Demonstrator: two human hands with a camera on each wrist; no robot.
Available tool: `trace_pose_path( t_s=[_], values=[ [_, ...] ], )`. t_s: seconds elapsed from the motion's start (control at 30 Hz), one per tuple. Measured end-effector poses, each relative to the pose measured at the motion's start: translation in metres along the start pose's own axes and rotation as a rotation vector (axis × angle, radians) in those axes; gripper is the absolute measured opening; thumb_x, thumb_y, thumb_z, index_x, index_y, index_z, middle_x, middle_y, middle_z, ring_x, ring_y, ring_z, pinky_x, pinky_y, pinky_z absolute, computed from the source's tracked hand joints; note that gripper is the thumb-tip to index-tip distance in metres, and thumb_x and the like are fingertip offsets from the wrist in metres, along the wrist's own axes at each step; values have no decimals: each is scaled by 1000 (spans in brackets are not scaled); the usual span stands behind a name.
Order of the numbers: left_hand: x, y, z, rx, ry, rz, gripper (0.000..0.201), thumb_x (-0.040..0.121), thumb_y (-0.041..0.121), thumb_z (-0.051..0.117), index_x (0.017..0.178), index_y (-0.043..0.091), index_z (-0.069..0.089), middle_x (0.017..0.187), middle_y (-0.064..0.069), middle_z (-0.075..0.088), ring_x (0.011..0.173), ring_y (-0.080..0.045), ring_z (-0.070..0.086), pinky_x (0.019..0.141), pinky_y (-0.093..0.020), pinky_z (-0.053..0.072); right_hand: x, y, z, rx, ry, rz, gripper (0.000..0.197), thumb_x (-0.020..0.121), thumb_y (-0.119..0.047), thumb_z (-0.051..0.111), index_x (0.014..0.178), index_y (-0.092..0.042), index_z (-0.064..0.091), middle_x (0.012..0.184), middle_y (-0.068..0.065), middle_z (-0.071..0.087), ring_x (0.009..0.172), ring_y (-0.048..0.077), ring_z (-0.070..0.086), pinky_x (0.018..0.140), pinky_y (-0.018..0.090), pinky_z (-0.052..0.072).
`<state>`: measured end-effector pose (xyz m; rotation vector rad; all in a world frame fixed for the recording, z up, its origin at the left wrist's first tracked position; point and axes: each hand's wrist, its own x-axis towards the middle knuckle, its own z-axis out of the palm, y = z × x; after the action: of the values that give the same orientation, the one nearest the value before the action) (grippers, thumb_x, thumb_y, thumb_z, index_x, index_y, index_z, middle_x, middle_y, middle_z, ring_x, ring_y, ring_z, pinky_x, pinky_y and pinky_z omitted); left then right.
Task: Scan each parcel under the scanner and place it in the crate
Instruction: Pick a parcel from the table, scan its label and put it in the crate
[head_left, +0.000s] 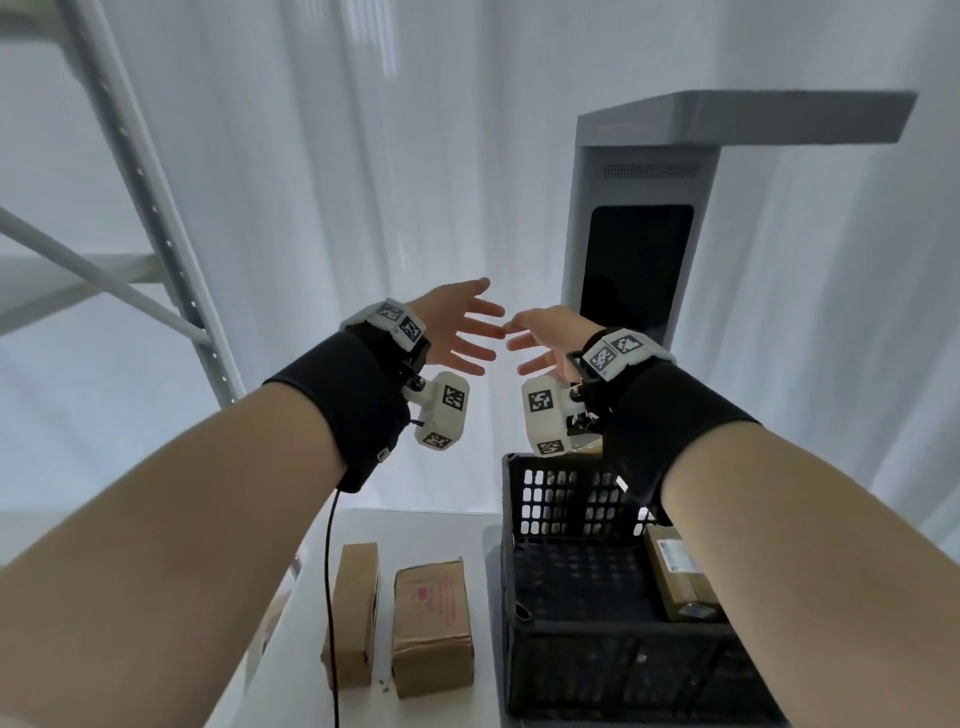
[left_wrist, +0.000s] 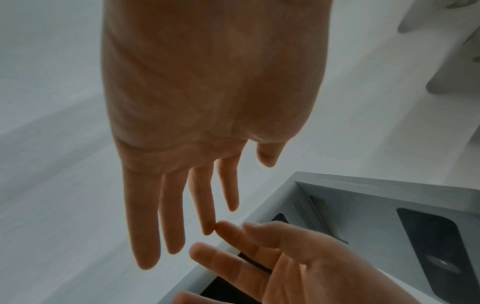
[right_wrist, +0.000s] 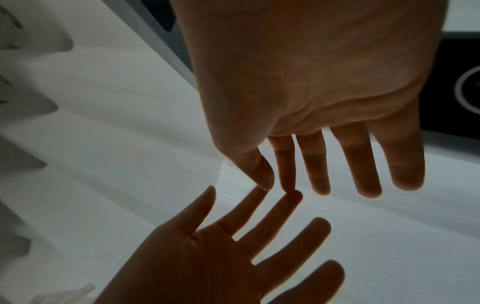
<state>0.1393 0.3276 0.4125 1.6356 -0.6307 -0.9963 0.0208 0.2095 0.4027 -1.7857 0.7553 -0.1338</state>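
Both hands are raised in front of the white curtain, empty, with fingers spread. My left hand (head_left: 462, 327) and right hand (head_left: 540, 340) face each other, and one fingertip of each touches at the middle. The grey scanner (head_left: 639, 218), with its dark screen and overhanging head, stands behind the right hand. Below, two brown cardboard parcels (head_left: 353, 613) (head_left: 432, 626) lie side by side on the white table (head_left: 436, 519). A black perforated crate (head_left: 576, 587) stands to their right with a labelled parcel (head_left: 675, 571) inside at its right wall. In the wrist views, my left hand (left_wrist: 197, 185) and right hand (right_wrist: 324, 160) hold nothing.
A grey metal shelf frame (head_left: 150, 208) rises at the left. A black cable (head_left: 330, 597) hangs from my left wristband over the left parcel. The scanner head (head_left: 769, 117) juts out to the right above the crate.
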Motion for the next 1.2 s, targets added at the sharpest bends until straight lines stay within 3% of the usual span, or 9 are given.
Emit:
trace_pose_path(
  t_s=[0.23, 0.33, 0.43, 0.63, 0.83, 0.9, 0.97, 1.1, 1.2],
  values=[
    [22, 3, -36, -15, 112, 12, 53, 101, 53, 45, 133, 13, 59, 129, -11, 65, 113, -37, 64, 92, -51, 55, 50, -23, 14, -20, -37, -50, 30, 88, -32, 55, 114, -18, 60, 105, -2, 66, 95, 29, 67, 77, 39, 55],
    [30, -13, -50, -17, 158, -22, 52, 101, 52, 44, 134, 14, 59, 129, -10, 65, 115, -37, 64, 94, -52, 54, 72, -17, 32, -37, -79, -29, 30, 89, -32, 53, 115, -18, 60, 107, -1, 66, 97, 29, 66, 73, 37, 54],
    [37, -44, -66, -8, 172, -86, 52, 102, 51, 43, 135, 15, 58, 130, -9, 64, 118, -37, 61, 96, -52, 53, 91, 0, 55, -47, -135, 18, 32, 90, -32, 52, 119, -18, 59, 105, -2, 64, 96, 29, 65, 66, 34, 52],
    [59, -127, -116, -1, 167, -268, 48, 101, 48, 48, 134, 15, 58, 130, -9, 65, 118, -37, 62, 97, -52, 52, 131, 46, 119, -15, -187, 171, 35, 90, -29, 53, 122, -16, 57, 117, 2, 63, 105, 34, 63, 64, 33, 50],
    [91, -202, -152, 12, 149, -444, 38, 102, 40, 47, 128, 15, 60, 129, -7, 66, 117, -36, 62, 99, -51, 52, 158, 102, 173, -19, -203, 359, 36, 89, -29, 53, 122, -15, 56, 118, 2, 63, 102, 33, 63, 78, 40, 50],
    [104, -231, -156, 38, 134, -519, 35, 102, 37, 47, 125, 15, 61, 127, -5, 67, 114, -35, 64, 103, -51, 49, 165, 121, 185, -37, -190, 436, 21, 91, -24, 51, 108, -13, 58, 120, 4, 63, 91, 31, 62, 73, 36, 49],
    [115, -261, -156, 67, 102, -586, 34, 101, 36, 47, 123, 16, 63, 118, -3, 70, 110, -34, 66, 107, -51, 45, 171, 139, 195, -90, -180, 488, 9, 94, -18, 48, 94, -12, 55, 118, 8, 62, 73, 25, 58, 59, 29, 48],
    [126, -307, -150, 91, 27, -693, 25, 100, 37, 47, 102, 20, 65, 115, -2, 71, 115, -35, 65, 112, -50, 40, 180, 169, 213, -162, -168, 577, 21, 94, -20, 47, 113, -12, 54, 121, 10, 62, 70, 28, 56, 54, 28, 44],
    [129, -334, -145, 90, 0, -747, 28, 101, 37, 46, 113, 18, 64, 115, -3, 69, 116, -36, 64, 112, -50, 40, 185, 193, 229, -207, -173, 614, 30, 96, -20, 45, 124, -13, 52, 121, 12, 60, 64, 24, 50, 57, 28, 43]
  ],
)
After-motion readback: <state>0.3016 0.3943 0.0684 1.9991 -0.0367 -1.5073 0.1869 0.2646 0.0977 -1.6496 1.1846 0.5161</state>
